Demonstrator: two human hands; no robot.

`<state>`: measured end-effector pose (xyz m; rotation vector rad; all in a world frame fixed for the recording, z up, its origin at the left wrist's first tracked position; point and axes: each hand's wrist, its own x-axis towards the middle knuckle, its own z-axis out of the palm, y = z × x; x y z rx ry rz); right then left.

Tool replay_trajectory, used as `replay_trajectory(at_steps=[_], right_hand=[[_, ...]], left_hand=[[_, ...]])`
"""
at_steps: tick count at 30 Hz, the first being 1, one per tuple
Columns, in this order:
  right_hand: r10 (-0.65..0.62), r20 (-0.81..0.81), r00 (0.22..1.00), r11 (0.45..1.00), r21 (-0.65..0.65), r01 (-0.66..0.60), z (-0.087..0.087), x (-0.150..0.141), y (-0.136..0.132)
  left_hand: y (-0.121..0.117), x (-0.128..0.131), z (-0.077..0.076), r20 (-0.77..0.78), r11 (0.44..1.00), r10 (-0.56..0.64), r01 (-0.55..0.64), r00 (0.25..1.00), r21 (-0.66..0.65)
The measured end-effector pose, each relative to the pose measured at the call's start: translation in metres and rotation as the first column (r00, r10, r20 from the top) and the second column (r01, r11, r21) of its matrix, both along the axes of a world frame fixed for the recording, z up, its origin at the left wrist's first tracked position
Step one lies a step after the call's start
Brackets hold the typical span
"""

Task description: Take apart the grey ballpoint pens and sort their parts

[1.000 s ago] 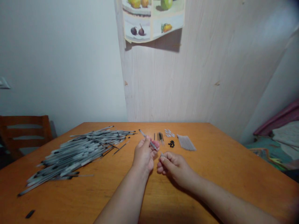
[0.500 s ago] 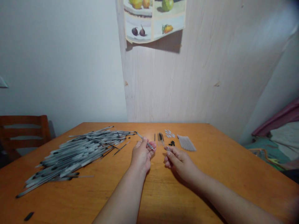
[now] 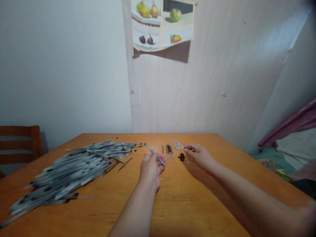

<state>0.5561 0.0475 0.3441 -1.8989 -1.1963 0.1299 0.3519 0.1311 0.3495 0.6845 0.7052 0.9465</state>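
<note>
Head cam: L hand [image 3: 150, 167] pinching pen [image 3: 160, 160], R hand [image 3: 198, 154] at whitish pcs [image 3: 177, 144], can't tell if gripping.

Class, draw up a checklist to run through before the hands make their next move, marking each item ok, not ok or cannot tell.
1. Pen held in the left hand: ok.
2. Right hand at the clear pieces: ok, its fingertips are at their near right edge.
3. A clear piece firmly pinched: cannot tell, too small at the fingertips.
4. Black bits kept together: ok, one small cluster.
5. Dark rods all in one group: not ok, one lies apart on the left.
6. Pile neatly lined up: not ok, some sticks lie crossed.
</note>
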Motion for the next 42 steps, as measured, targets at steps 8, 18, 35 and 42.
replay_trajectory(at_steps=[8, 18, 35, 42], right_hand=[[-0.149, 0.207, 0.967, 0.971, -0.156, 0.184, 0.000, 0.032, 0.044], [-0.185, 0.245, 0.952, 0.922, -0.293, 0.254, -0.008, 0.050, 0.085], [-0.180, 0.273, 0.945, 0.892, -0.359, 0.274, -0.023, 0.063, 0.103], [-0.184, 0.257, 0.949, 0.889, -0.368, 0.272, -0.025, 0.063, 0.104]], left_hand=[[0.000, 0.000, 0.000, 0.020, 1.000, -0.023, 0.023, 1.000, 0.005], [0.000, 0.002, -0.002, -0.016, 0.999, -0.033, 0.033, 0.999, -0.010], [-0.002, 0.001, -0.002, -0.009, 0.998, -0.060, 0.060, 0.998, -0.003], [-0.003, 0.001, -0.002, -0.033, 0.998, -0.068, 0.068, 0.997, 0.001]])
